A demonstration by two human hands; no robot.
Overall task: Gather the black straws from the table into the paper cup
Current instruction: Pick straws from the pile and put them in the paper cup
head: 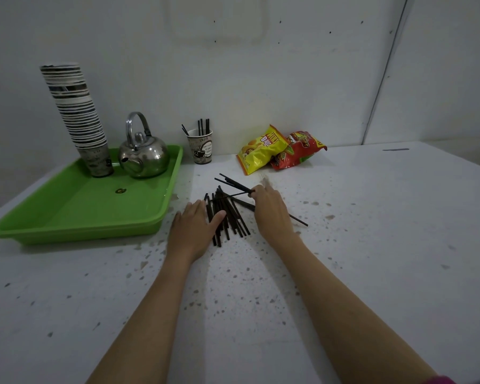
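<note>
- While the left hand lies flat with straight fingers against the pile of black straws on the surface, the right hand pinches several straws.
- Paper cup stands near the wall, holding a few straws.

The right hand covers the middle of a few loose black plastic straws, and its fingertips are curled out of sight. The printed paper cup hides the lower ends of the straws standing in it. The print on it is too small to read. Both forearms get cut off by the bottom edge.
</note>
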